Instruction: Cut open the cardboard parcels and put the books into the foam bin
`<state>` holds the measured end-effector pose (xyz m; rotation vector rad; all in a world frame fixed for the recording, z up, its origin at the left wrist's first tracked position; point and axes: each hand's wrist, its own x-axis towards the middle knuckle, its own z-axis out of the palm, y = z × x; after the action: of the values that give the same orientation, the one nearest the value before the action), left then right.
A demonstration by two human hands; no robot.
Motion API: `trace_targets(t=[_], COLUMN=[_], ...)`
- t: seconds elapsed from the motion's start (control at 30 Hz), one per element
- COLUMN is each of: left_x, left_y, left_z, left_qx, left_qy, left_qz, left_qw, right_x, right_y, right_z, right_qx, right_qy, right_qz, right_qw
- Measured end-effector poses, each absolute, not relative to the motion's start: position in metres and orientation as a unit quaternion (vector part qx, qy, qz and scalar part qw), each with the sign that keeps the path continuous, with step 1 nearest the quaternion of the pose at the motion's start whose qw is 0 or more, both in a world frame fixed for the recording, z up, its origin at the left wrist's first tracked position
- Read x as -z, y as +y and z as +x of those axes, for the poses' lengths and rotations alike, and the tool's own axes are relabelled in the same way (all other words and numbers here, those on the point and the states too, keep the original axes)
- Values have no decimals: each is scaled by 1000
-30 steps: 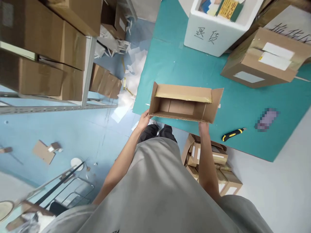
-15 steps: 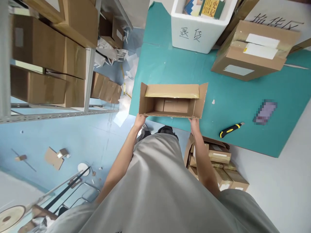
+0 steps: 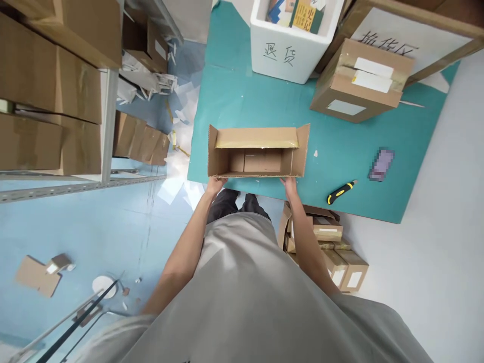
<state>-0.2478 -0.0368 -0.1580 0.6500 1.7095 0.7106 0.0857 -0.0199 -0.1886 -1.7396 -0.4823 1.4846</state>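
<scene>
An open cardboard box [image 3: 257, 137] with its flaps raised sits at the front edge of the green tabletop, its inside bare. My left hand [image 3: 216, 185] grips its near side at the left corner, and my right hand [image 3: 290, 186] grips the same side toward the right. Both hands are closed on the cardboard, with the fingertips partly hidden by it. To the right of the box lies a black and yellow utility knife [image 3: 341, 192], its blade end pointing away from me. Beyond the knife is a blurred-out purplish flat object [image 3: 381, 164].
A white bin [image 3: 291, 65] of books and a taped carton [image 3: 359, 83] stand at the back of the green table [image 3: 227, 101]. Shelving with cartons [image 3: 79, 96] rises at left. More cartons [image 3: 350, 267] lie below the table at right. Paper scraps [image 3: 177, 171] litter the floor.
The view has shifted, so the table contents appear further left. My right hand has moved slightly inward along the box's near side; the left still holds its corner.
</scene>
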Motion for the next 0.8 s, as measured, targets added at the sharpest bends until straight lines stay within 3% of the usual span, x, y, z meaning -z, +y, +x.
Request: trace_targets(t=[0.17, 0.37, 0.6, 0.8], left_x=[150, 113, 122, 130], left_y=[-16, 17, 47, 52], left_z=[-260, -286, -298, -308], left_qx=[-301, -382, -347, -267], left_qy=[710, 651, 607, 611], left_qz=[329, 384, 310, 265], left_qw=[545, 532, 644, 696], right_x=[181, 133, 108, 105], right_y=[-26, -39, -20, -15], right_z=[73, 64, 29, 17], right_qx=[-554, -530, -482, -446], right_qy=[-157, -201, -237, -109], right_qz=[-711, -673, -682, -778], right_qw=[405, 476, 497, 430])
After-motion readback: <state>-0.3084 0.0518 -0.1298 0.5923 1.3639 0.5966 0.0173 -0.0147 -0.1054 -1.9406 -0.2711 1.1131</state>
